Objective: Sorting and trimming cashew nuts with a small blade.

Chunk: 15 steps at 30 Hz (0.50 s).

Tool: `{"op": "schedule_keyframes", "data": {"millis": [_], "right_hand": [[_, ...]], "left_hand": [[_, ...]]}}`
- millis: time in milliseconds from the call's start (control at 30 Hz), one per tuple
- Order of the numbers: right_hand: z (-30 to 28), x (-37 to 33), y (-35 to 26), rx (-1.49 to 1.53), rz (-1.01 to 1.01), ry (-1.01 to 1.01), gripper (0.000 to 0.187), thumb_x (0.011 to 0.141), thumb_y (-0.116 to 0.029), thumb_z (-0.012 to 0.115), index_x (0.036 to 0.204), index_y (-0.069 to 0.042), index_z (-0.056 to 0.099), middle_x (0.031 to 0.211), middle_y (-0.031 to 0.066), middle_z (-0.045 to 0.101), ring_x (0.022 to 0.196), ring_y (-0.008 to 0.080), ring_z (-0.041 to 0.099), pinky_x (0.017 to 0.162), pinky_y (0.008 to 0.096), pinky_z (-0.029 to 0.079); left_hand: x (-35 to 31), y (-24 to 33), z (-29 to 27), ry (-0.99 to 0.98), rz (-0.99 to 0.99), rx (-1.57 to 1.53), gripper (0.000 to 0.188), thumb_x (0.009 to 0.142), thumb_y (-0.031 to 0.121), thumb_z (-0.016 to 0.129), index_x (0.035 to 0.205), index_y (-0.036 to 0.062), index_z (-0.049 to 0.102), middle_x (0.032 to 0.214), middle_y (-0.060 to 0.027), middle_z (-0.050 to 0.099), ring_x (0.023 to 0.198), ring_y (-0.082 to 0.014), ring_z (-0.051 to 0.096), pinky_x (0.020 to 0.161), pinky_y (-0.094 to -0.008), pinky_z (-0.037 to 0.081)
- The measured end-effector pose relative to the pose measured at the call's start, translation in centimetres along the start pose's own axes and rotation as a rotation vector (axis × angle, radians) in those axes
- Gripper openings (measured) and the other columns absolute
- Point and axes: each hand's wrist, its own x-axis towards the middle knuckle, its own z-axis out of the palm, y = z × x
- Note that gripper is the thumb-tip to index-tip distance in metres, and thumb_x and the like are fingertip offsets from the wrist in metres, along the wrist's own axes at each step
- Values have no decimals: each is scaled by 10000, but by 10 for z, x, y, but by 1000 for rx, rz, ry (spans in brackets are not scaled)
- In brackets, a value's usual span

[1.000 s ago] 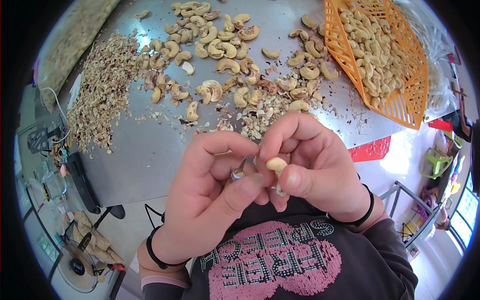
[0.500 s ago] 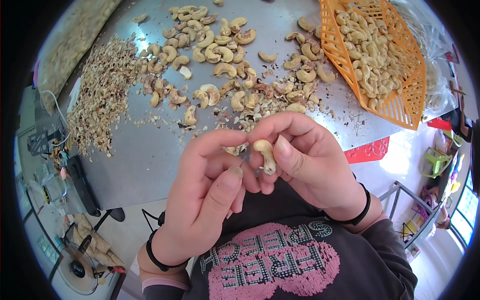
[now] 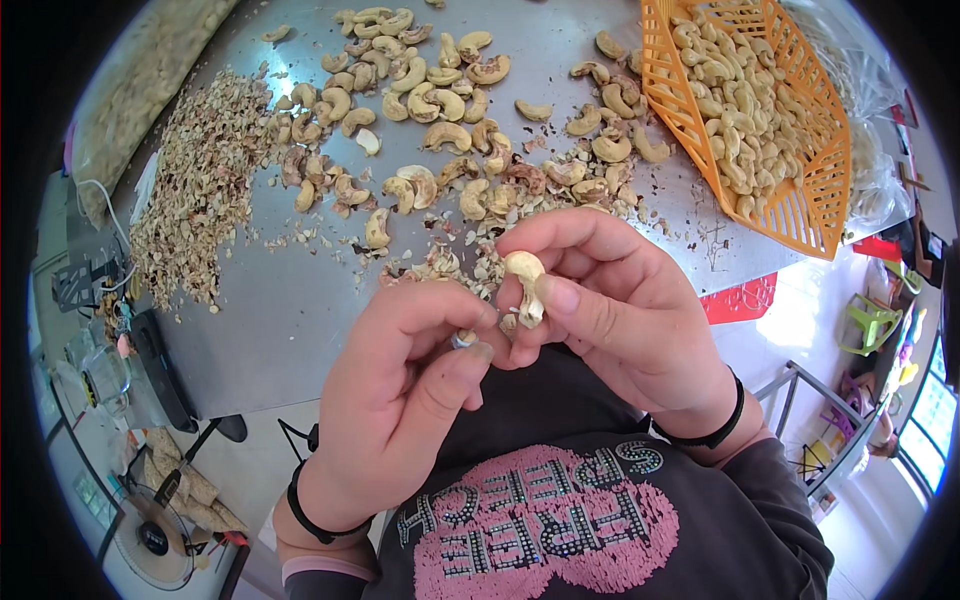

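Observation:
Between the thumb and fingertips of my right hand (image 3: 630, 305) is a cashew nut (image 3: 525, 275), pale and curved, its lower end split or chipped. A small pale bit (image 3: 508, 324) shows just beside that end. My left hand (image 3: 405, 390) is closed close by, thumb against curled fingers. It pinches a small tool (image 3: 464, 339), of which only a whitish-blue end shows; the rest is hidden in the fingers. Behind my hands, loose cashews (image 3: 410, 90), some with brown skin left on, lie on the metal table (image 3: 270, 345) among skin flakes (image 3: 440, 265).
A heap of skin and nut fragments (image 3: 195, 190) covers the table's left side. An orange slatted basket (image 3: 830, 200) full of pale cashews stands at the right, with clear plastic bags (image 3: 875, 165) beyond it. A large bag of nuts (image 3: 140, 90) lies at the far left.
My left hand has drawn slightly down and away from the cashew. The thin grey tip seen between my hands is out of sight. My right hand has turned the cashew a little and raised it slightly.

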Motion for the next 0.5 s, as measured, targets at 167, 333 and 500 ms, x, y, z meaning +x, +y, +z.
{"op": "schedule_keyframes", "data": {"millis": [167,333,500], "right_hand": [[-1,0,2,-19,-45,-12,248,839,-58,464,1070,21,423,905,68,526,756,110,521,690,229,445],[-1,1,5,6,-61,-26,207,832,-51,478,1021,20,430,884,68,525,739,108,516,677,227,437],[0,2,5,14,-62,-6,161,831,-56,482,969,12,435,849,62,524,725,104,513,669,223,431]], "left_hand": [[-1,0,2,97,64,279,182,833,29,438,1006,-2,484,901,-93,539,737,-113,528,622,-210,422],[1,2,4,146,74,364,186,826,24,447,1003,2,498,913,-96,540,735,-132,536,640,-222,423],[1,-1,2,74,107,297,279,833,23,435,1106,-9,387,925,-126,530,815,-156,555,685,-236,440]]}}
